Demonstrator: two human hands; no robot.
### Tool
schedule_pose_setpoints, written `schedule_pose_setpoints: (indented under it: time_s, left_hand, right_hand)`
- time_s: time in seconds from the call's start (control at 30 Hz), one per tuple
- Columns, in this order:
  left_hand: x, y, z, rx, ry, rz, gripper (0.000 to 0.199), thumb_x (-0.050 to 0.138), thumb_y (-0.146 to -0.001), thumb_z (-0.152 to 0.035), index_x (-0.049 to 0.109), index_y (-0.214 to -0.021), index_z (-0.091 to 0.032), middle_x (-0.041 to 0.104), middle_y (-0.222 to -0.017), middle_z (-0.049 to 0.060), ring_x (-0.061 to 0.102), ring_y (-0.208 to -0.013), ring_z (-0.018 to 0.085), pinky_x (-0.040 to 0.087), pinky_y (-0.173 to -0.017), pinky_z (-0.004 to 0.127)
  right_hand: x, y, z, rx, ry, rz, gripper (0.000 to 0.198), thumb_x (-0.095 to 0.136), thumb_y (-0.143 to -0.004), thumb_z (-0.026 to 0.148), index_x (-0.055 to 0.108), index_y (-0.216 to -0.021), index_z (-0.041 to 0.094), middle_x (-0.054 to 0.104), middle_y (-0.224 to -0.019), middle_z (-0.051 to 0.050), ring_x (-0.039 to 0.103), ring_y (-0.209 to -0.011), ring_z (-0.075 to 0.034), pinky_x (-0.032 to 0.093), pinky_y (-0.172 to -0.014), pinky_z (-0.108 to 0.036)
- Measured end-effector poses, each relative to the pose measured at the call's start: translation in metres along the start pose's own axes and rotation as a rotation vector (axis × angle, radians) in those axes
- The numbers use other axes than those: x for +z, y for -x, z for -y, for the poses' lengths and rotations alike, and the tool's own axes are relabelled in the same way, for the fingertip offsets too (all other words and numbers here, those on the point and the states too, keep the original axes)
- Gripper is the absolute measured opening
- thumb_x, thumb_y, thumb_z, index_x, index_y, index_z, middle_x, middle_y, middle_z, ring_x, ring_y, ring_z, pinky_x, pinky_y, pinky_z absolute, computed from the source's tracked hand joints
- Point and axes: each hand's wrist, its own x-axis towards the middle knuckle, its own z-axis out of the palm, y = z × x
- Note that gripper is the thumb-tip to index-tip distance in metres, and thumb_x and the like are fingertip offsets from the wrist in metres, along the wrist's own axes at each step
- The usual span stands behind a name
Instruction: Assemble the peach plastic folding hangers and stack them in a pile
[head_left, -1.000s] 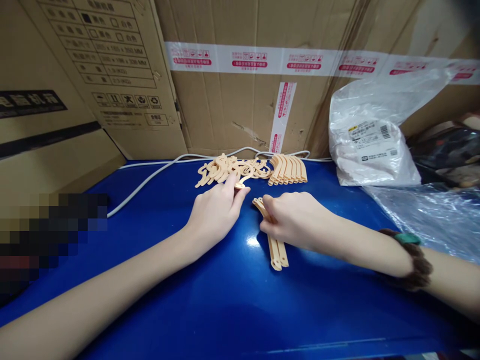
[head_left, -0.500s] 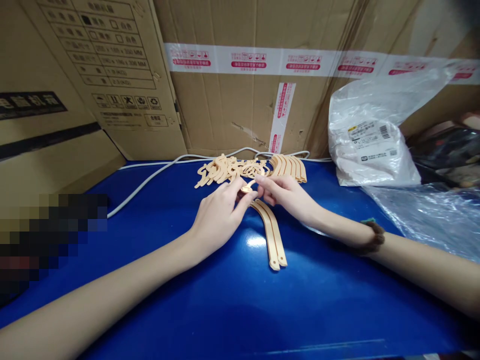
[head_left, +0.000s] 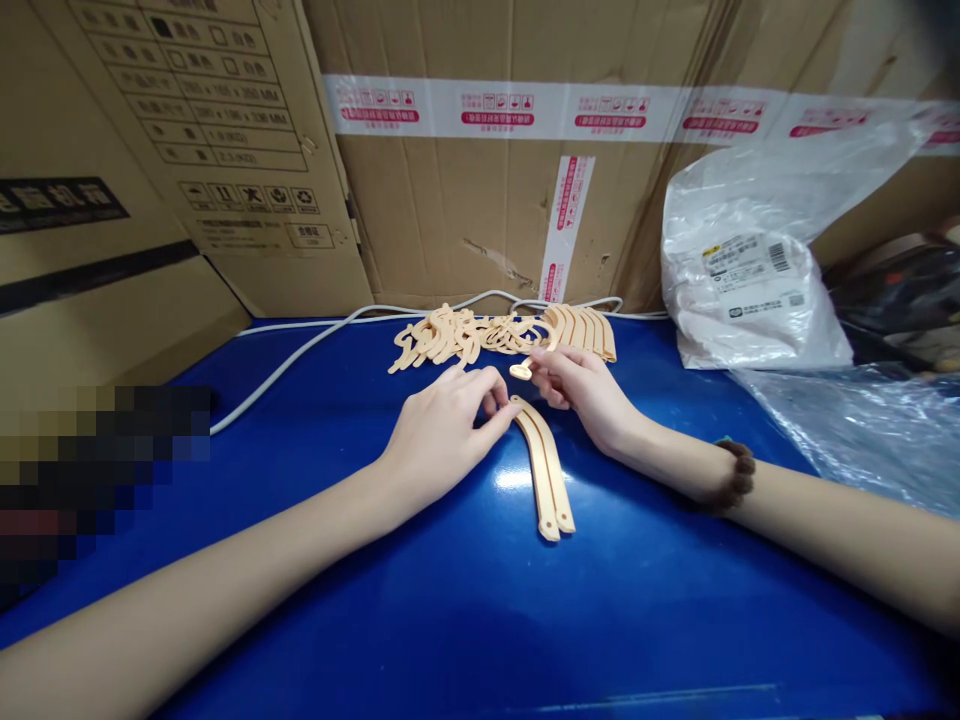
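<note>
My right hand (head_left: 581,390) is closed, pinching a small pale wooden piece with a flat rounded end (head_left: 521,371) and a thin curved stem running up between the fingers. Closer to me, two long curved wooden strips (head_left: 546,465) lie side by side on the blue table, each with a small hole at its near end. My left hand (head_left: 454,420) has its fingers curled, with thumb and fingertips at the strips' far end. Behind both hands lies a heap of curly wooden pieces (head_left: 442,337), beside a row of curved wooden strips (head_left: 585,332).
A white cable (head_left: 281,365) runs along the back of the blue table (head_left: 360,610). Cardboard boxes (head_left: 450,220) wall off the back and left. At right stand a white plastic bag (head_left: 750,280) and a clear plastic sheet (head_left: 862,430).
My right hand has moved slightly right with the small wooden piece. My left hand has let go of that piece and lowered its fingertips to the far end of the two strips.
</note>
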Motion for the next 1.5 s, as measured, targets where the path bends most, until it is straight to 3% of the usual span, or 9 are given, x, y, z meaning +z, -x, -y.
schedule_pose_setpoints:
  time_s: [0.17, 0.33, 0.53, 0.73, 0.9, 1.07, 1.33, 1.5]
  left_hand:
    - [0.0, 0.002, -0.003, 0.097, -0.037, 0.123, 0.019, 0.047, -0.096, -0.035, 0.062, -0.099, -0.023, 0.057, -0.075, -0.003, 0.052, -0.069, 0.014, 0.035, -0.06, 0.026]
    - [0.001, 0.004, -0.003, 0.185, -0.133, 0.163, 0.02, 0.046, -0.097, -0.035, 0.061, -0.101, -0.024, 0.058, -0.08, -0.001, 0.054, -0.078, 0.017, 0.036, -0.062, 0.027]
    - [0.003, 0.003, -0.003, 0.11, -0.139, 0.18, 0.024, 0.043, -0.097, -0.039, 0.061, -0.105, -0.025, 0.058, -0.092, 0.0, 0.058, -0.086, 0.018, 0.04, -0.066, 0.029]
    - [0.0, 0.002, -0.004, -0.017, -0.131, 0.175, 0.025, 0.052, -0.092, -0.048, 0.062, -0.097, -0.025, 0.058, -0.094, 0.0, 0.059, -0.089, 0.02, 0.04, -0.064, 0.029]
    - [-0.005, 0.0, 0.002, -0.034, -0.191, 0.189, 0.016, 0.047, -0.094, -0.031, 0.059, -0.102, -0.023, 0.061, -0.098, 0.002, 0.058, -0.096, 0.021, 0.042, -0.07, 0.03]
    - [-0.007, -0.001, 0.002, -0.1, -0.239, 0.176, 0.028, 0.045, -0.088, -0.02, 0.052, -0.114, -0.017, 0.064, -0.101, 0.006, 0.06, -0.091, 0.022, 0.044, -0.069, 0.032]
    - [0.001, -0.001, 0.003, -0.057, -0.045, 0.138, 0.032, 0.049, -0.08, -0.016, 0.053, -0.111, -0.018, 0.06, -0.092, 0.003, 0.059, -0.081, 0.019, 0.044, -0.067, 0.03]
    - [0.002, -0.001, 0.001, -0.027, -0.05, 0.112, 0.026, 0.048, -0.079, -0.016, 0.055, -0.104, -0.019, 0.058, -0.092, 0.002, 0.058, -0.08, 0.017, 0.041, -0.066, 0.029]
  right_hand:
    - [0.0, 0.001, 0.0, -0.042, 0.008, -0.022, 0.033, 0.065, -0.078, 0.046, 0.05, -0.068, 0.018, 0.042, -0.055, 0.006, 0.032, -0.048, -0.006, 0.02, -0.044, -0.024]
    - [0.0, 0.002, -0.001, -0.064, 0.016, -0.024, 0.031, 0.067, -0.077, 0.044, 0.05, -0.07, 0.018, 0.043, -0.055, 0.006, 0.033, -0.048, -0.006, 0.022, -0.045, -0.023]
    - [-0.001, 0.002, -0.002, -0.074, 0.033, -0.027, 0.029, 0.065, -0.079, 0.041, 0.05, -0.07, 0.018, 0.044, -0.055, 0.007, 0.034, -0.048, -0.006, 0.023, -0.045, -0.024]
    - [-0.001, 0.001, -0.002, -0.049, 0.058, -0.01, 0.031, 0.067, -0.078, 0.043, 0.05, -0.07, 0.017, 0.044, -0.057, 0.007, 0.034, -0.049, -0.006, 0.024, -0.046, -0.024]
    - [-0.004, 0.0, 0.001, 0.017, 0.088, 0.092, 0.032, 0.068, -0.077, 0.042, 0.05, -0.069, 0.017, 0.045, -0.057, 0.006, 0.034, -0.047, -0.006, 0.022, -0.043, -0.023]
    - [-0.006, 0.0, 0.0, -0.004, 0.104, 0.11, 0.026, 0.065, -0.08, 0.039, 0.051, -0.073, 0.017, 0.047, -0.059, 0.006, 0.036, -0.047, -0.005, 0.024, -0.042, -0.023]
    - [-0.005, 0.0, -0.001, -0.105, 0.121, 0.002, 0.024, 0.061, -0.083, 0.039, 0.051, -0.076, 0.018, 0.046, -0.058, 0.007, 0.037, -0.048, -0.006, 0.026, -0.044, -0.023]
    - [-0.005, 0.0, 0.0, -0.109, 0.117, -0.027, 0.026, 0.061, -0.082, 0.04, 0.049, -0.074, 0.018, 0.046, -0.057, 0.007, 0.037, -0.046, -0.006, 0.025, -0.043, -0.023]
